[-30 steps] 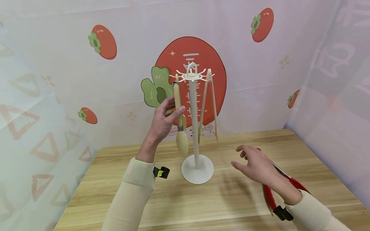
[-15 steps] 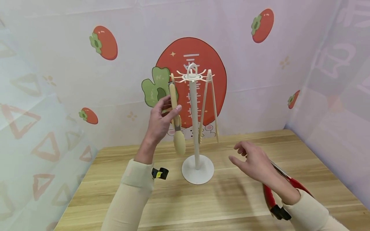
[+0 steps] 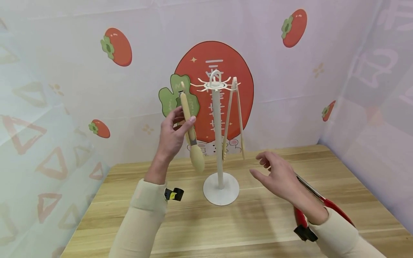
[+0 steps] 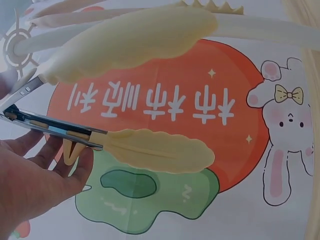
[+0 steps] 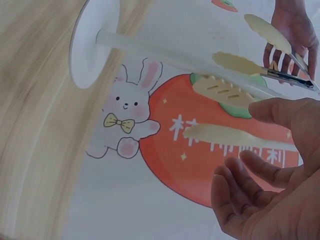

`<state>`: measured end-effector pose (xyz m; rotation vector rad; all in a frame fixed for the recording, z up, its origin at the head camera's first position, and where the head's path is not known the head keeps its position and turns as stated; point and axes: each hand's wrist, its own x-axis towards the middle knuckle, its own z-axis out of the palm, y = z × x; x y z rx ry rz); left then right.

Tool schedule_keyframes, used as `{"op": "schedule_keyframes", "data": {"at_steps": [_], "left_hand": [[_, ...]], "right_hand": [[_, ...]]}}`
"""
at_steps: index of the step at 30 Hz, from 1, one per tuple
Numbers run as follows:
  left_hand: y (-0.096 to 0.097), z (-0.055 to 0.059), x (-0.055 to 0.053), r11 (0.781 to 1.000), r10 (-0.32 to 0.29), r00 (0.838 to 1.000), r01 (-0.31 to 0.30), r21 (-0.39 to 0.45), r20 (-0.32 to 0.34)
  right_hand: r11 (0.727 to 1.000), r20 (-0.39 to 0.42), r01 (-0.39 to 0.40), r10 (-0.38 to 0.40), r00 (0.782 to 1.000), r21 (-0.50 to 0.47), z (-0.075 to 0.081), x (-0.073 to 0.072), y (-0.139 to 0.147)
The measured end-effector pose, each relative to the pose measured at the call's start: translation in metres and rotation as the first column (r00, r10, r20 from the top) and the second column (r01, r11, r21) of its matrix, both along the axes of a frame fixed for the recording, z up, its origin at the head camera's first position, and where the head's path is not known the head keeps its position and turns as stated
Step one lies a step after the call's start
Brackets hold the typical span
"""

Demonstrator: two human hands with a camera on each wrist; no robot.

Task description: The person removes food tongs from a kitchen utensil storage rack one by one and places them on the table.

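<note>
My left hand (image 3: 171,134) holds cream kitchen tongs (image 3: 197,158) between thumb and fingers, left of the white rack (image 3: 217,139). The tongs hang head down, tilted, their top loop apart from the rack's hooks. In the left wrist view both scalloped heads of these tongs (image 4: 165,151) show, spread apart. A second pair of cream tongs (image 3: 239,116) hangs from a hook on the rack's right side. My right hand (image 3: 277,176) hovers right of the rack with loosely bent fingers, holding nothing; the right wrist view shows that hand (image 5: 280,185) beside the hanging tongs.
Red-handled metal tongs (image 3: 337,209) lie on the wooden table (image 3: 245,233), partly hidden under my right forearm. The rack's round white base (image 3: 211,193) stands mid-table. A printed cloth (image 3: 148,89) with persimmons hangs behind, with cloth walls at both sides.
The tongs in my left hand have come off the rack's left hook and moved left, tilting more. My right hand has drifted slightly left and up.
</note>
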<state>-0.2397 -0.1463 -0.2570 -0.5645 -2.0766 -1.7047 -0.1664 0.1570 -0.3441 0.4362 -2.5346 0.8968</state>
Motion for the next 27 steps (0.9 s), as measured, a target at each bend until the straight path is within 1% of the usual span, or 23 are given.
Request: {"op": "schedule_keyframes", "data": {"at_steps": [5,10,17,22,27], "left_hand": [[-0.008,-0.006,0.001,1.000,0.024,1.000,-0.024,-0.008,0.009],[-0.016,-0.014,0.006,0.999,0.049,0.998,-0.049,-0.014,0.033],[-0.026,-0.024,0.012,0.996,0.084,0.994,-0.082,-0.026,0.073],[-0.033,-0.032,0.018,0.993,0.112,0.988,-0.106,-0.058,0.103],[-0.038,-0.039,0.022,0.986,0.138,0.983,-0.125,-0.115,0.120]], "right_hand": [[1.000,-0.026,0.000,-0.001,1.000,-0.015,0.004,-0.003,-0.008],[0.998,-0.048,-0.002,-0.001,0.999,-0.063,0.010,-0.006,-0.014],[0.995,-0.065,0.004,-0.011,0.998,-0.098,0.016,-0.008,-0.017],[0.995,-0.076,0.001,-0.009,0.997,-0.101,0.018,-0.009,-0.017],[0.994,-0.088,-0.003,-0.007,0.996,-0.113,0.023,-0.010,-0.018]]}}
